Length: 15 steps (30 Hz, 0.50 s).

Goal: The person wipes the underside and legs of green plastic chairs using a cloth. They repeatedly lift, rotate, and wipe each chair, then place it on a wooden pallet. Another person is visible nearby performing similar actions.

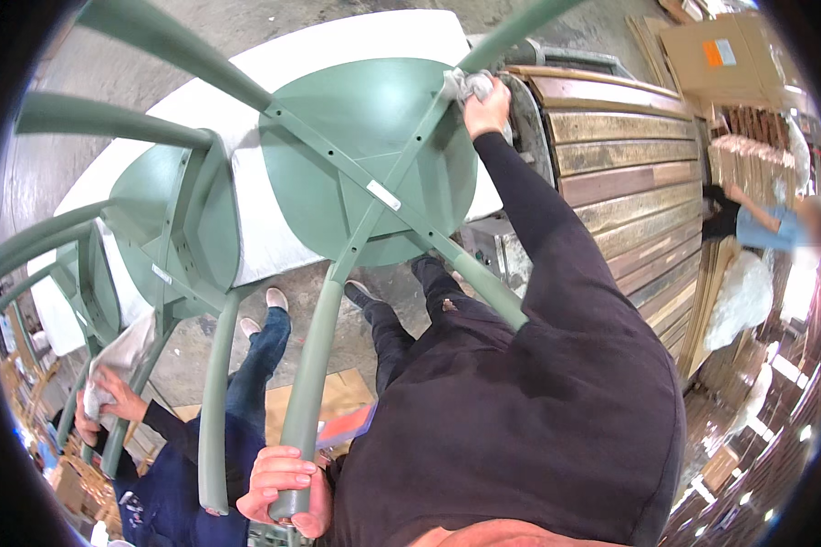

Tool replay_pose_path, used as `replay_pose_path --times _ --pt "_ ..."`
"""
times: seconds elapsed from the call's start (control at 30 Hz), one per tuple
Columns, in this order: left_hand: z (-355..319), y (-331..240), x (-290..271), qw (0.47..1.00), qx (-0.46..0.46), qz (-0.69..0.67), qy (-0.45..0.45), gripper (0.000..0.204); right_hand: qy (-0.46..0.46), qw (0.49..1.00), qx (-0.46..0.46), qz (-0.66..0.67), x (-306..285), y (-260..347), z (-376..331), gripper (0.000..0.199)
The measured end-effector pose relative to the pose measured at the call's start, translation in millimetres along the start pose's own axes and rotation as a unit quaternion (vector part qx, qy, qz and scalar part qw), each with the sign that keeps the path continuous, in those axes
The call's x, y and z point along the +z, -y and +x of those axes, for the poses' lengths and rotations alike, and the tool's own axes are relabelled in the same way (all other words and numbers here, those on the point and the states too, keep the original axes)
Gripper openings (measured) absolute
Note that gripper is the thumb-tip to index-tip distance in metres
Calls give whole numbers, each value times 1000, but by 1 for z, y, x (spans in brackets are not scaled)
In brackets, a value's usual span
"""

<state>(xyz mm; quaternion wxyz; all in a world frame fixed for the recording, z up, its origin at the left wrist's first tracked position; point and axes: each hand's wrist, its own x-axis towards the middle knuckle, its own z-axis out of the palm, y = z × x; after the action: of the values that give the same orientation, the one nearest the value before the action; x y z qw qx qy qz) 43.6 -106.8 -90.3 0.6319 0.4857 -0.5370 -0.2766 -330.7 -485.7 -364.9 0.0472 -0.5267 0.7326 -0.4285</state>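
Note:
An upturned green chair (347, 105) lies on its rounded seat, legs pointing up. My left hand (287, 483) is wrapped round the end of its near-left leg (312, 392), fingers on one side and thumb on the other. At the far right, my right hand (490, 111) is closed on a crumpled white cloth (470, 86). The cloth presses against the base of the far-right leg, where it meets the crossed brace. A small white label (383, 194) sits on the middle of the brace. Whether the chair has a backrest cannot be seen.
A white padded table (401, 32) bears the chairs, including another upturned green chair (141, 205) to the left. There, a co-worker's hands (119, 399) hold a whitish cloth on a leg. Stacked wooden boards (625, 169) and a cardboard box (721, 59) stand at right; another person is beyond.

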Motion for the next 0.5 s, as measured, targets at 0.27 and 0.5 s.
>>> replay_pose_path --times 0.27,0.5 --pt "3 -7 3 999 1 32 15 45 374 881 -287 -41 -40 -25 -134 70" --pt "4 8 -12 998 26 -35 34 46 171 964 -39 -198 2 -30 12 58"
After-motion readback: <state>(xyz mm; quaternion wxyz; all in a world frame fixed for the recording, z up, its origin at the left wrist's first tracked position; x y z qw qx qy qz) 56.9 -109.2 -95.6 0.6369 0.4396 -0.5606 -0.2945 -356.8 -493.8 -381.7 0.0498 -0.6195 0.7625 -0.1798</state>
